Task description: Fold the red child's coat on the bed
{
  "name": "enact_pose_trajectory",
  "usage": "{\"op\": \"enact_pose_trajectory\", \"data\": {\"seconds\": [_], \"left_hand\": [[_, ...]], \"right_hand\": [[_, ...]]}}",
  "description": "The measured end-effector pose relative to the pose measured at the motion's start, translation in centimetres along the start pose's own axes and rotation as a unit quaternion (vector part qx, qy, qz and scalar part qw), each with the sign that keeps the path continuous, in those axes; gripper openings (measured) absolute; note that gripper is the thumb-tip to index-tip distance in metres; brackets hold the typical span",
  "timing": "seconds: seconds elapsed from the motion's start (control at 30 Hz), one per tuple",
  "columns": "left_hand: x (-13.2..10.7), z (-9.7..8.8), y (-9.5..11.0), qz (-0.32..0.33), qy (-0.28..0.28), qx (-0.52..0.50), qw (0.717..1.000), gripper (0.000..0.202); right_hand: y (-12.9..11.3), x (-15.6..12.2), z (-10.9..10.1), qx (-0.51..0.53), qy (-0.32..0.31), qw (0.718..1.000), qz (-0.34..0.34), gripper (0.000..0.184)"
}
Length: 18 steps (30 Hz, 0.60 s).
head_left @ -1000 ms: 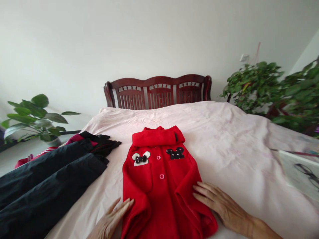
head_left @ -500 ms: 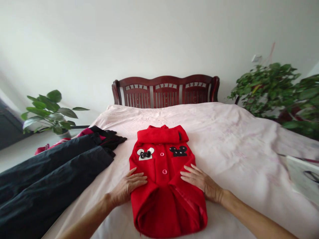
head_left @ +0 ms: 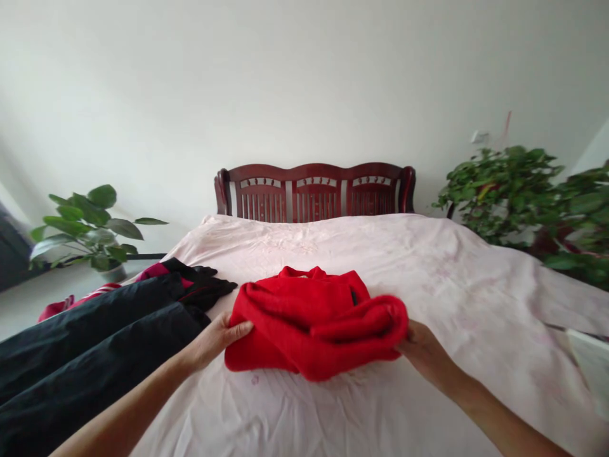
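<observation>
A small red fleece coat [head_left: 314, 320] lies folded in half on the pale pink bedsheet [head_left: 371, 254], its collar end toward the headboard. My left hand [head_left: 216, 336] grips the coat's left edge, thumb on top. My right hand [head_left: 423, 352] holds the right edge, its fingers tucked under the folded-over hem. The buttons and mouse patches are hidden inside the fold.
Black trousers and dark clothes [head_left: 95, 343] lie at the left of the bed. A dark wooden headboard [head_left: 314, 190] stands at the far end. Leafy plants stand at the left [head_left: 90, 228] and right [head_left: 518, 190]. A white paper-like item [head_left: 592, 362] lies at the right edge.
Both hands went from resting flat on the spread coat to gripping its sides. The lower half has been folded up over the top, hiding the front.
</observation>
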<state>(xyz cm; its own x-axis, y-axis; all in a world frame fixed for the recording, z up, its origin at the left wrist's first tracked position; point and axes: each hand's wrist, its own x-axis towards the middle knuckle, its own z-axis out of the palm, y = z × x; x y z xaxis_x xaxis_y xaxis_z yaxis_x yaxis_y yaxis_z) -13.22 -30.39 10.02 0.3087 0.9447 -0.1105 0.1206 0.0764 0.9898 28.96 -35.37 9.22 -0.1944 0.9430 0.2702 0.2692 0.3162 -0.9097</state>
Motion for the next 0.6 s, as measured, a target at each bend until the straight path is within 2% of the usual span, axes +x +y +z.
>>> {"op": "enact_pose_trajectory", "data": {"seconds": [0.03, 0.1, 0.17, 0.27, 0.4, 0.5, 0.6], "left_hand": [[1.7, 0.0, 0.3, -0.006, -0.017, -0.033, 0.999, 0.047], [5.4, -0.2, 0.7, -0.038, -0.001, -0.074, 0.997, 0.047], [8.8, -0.4, 0.6, -0.088, 0.035, -0.065, 0.993, 0.047], [12.6, -0.8, -1.6, -0.141, 0.070, -0.022, 0.987, 0.045], [15.1, -1.8, -5.4, -0.166, 0.106, 0.021, 0.980, 0.045], [16.3, -3.0, -6.6, -0.176, 0.136, 0.041, 0.974, 0.046], [17.3, -3.8, -6.4, -0.189, 0.146, 0.023, 0.971, 0.049]], "right_hand": [[0.8, 1.6, 0.4, 0.028, 0.062, 0.998, 0.011, 0.055], [2.7, 5.4, 1.0, 0.023, 0.154, 0.987, 0.038, 0.056], [4.9, 9.2, 1.4, -0.069, 0.190, 0.976, 0.087, 0.054], [8.2, 13.3, 2.0, -0.216, 0.186, 0.941, 0.183, 0.042], [11.2, 15.7, 2.3, -0.282, 0.177, 0.908, 0.253, 0.032], [12.0, 16.3, 1.5, -0.313, 0.175, 0.895, 0.264, 0.040], [12.5, 17.0, 0.4, -0.315, 0.200, 0.895, 0.246, 0.066]]}}
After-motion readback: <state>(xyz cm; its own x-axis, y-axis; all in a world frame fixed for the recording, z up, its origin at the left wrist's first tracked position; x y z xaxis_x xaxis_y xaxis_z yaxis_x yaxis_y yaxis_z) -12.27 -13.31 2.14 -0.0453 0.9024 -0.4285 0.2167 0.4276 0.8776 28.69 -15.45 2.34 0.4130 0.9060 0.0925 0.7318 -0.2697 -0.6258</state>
